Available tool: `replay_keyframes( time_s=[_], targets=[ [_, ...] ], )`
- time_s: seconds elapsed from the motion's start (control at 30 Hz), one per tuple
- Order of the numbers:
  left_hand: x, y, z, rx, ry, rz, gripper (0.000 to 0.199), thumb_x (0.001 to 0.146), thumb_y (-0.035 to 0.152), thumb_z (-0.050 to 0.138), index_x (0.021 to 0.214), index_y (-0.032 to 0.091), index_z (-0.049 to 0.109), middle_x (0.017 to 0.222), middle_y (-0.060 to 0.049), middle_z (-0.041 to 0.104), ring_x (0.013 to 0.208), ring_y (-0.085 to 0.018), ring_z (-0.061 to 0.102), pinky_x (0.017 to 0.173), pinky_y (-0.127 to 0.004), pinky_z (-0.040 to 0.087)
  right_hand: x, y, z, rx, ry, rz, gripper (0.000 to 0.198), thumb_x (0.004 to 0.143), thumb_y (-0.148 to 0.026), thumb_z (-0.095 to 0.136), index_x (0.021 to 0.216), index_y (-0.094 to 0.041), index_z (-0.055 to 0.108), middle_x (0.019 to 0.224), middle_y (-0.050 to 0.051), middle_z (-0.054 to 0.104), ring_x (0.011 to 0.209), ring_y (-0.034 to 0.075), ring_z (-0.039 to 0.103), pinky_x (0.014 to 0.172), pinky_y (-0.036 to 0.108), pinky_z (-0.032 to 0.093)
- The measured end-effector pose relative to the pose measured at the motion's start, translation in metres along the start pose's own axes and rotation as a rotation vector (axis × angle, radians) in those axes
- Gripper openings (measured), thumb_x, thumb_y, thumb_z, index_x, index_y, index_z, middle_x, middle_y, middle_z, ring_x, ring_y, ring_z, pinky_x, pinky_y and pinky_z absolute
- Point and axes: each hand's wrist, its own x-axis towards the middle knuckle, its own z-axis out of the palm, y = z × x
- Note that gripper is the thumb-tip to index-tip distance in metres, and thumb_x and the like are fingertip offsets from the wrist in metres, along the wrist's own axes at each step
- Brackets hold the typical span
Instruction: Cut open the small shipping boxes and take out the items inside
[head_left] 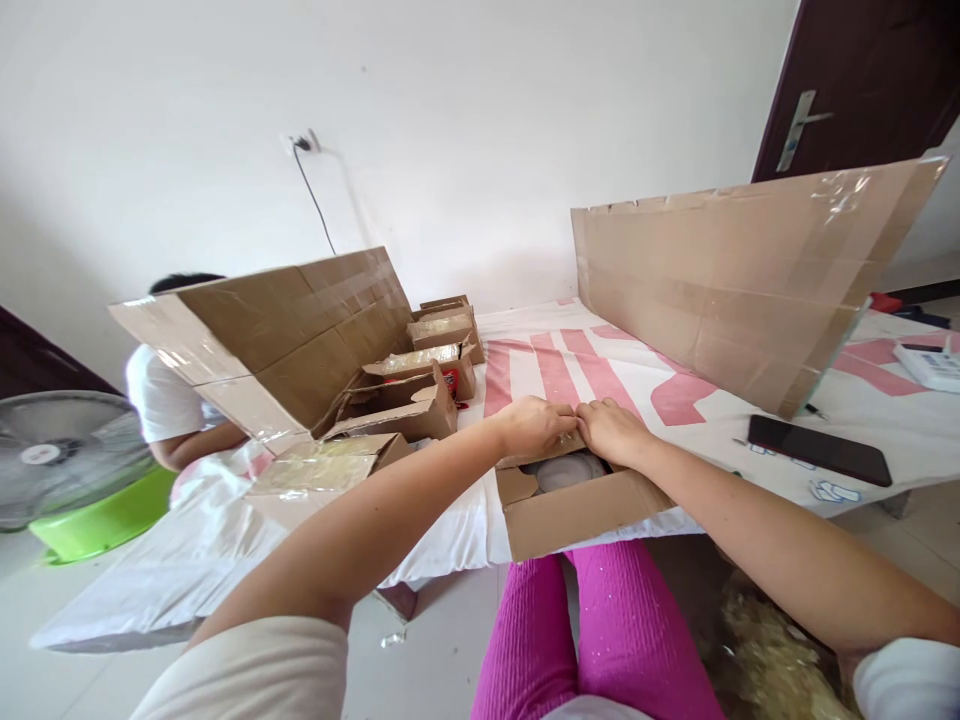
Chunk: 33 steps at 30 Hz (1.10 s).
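Observation:
In front of me at the table edge sits a small cardboard box (581, 512) with its top open. Inside lies a round greyish object (568, 474), whose kind I cannot make out. My left hand (536, 426) and my right hand (611, 432) meet over the far side of this box. The fingers of both are bent and closed on its far flap, the fingertips nearly touching. What exactly lies under the fingertips is partly hidden.
Several small cardboard boxes (409, 408) stand in a row to the left. Tall cardboard panels rise left (292, 320) and right (735, 285). A black phone (819, 450) lies at the right. Beyond the left panel sits another person (161, 400), near a fan (64, 455).

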Motion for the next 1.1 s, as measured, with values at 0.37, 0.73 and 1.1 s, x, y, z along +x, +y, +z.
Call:
replay_keyframes(
  time_s=[0.37,0.73,1.1],
  targets=[
    [-0.001,0.0,0.026,0.015,0.208,0.076,0.025,0.095,0.026,0.048,0.081,0.016,0.066,0.081,-0.006,0.069,0.072,-0.016,0.063,0.066,-0.028,0.044,0.001,0.001,0.0,-0.022,0.013,-0.02,0.036,0.1,-0.034,0.032,0.112,-0.016,0.061,0.115,0.014,0.066,0.11,0.03,0.054,0.085,0.038,0.043],
    [-0.009,0.0,0.02,-0.184,0.161,-0.058,0.016,0.078,0.009,0.047,0.078,0.019,0.06,0.091,-0.004,0.065,0.078,-0.015,0.063,0.069,-0.025,0.046,0.004,0.005,0.003,-0.014,0.033,-0.029,0.037,0.1,-0.037,0.034,0.114,-0.019,0.063,0.114,0.012,0.068,0.111,0.029,0.056,0.086,0.037,0.044],
    [-0.054,-0.038,0.033,-0.252,0.198,-0.306,0.02,0.073,0.005,0.046,0.078,0.019,0.059,0.07,-0.002,0.062,0.066,-0.018,0.059,0.063,-0.027,0.046,0.005,0.006,0.003,-0.032,0.013,-0.037,0.038,0.1,-0.035,0.031,0.115,-0.017,0.062,0.116,0.013,0.067,0.113,0.03,0.055,0.09,0.039,0.043]
  ],
)
